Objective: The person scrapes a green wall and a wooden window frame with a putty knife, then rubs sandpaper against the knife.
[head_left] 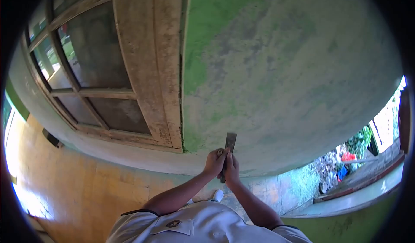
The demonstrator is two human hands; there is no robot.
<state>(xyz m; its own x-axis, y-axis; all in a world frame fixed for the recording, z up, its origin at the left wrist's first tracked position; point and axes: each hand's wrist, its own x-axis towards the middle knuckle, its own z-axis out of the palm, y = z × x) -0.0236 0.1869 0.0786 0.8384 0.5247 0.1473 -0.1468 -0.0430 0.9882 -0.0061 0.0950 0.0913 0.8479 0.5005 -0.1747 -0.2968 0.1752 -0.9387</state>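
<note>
My left hand (215,161) and my right hand (231,167) are close together in front of my chest, both closed around a flat scraper-like tool (231,141). The tool's wide, dark blade points up toward the wall, and its lower end shows below my hands. Ahead is the wall (276,78), with bright green paint at the upper left and pale, worn grey-green patches elsewhere. Whether the blade touches the wall is hard to tell.
A wooden window frame (149,70) with glass panes stands at the left. Tan floor tiles (99,186) lie below it, with a dark object (52,138) by the wall. At the right are a ledge (354,197), plants (359,142) and a red item (348,157).
</note>
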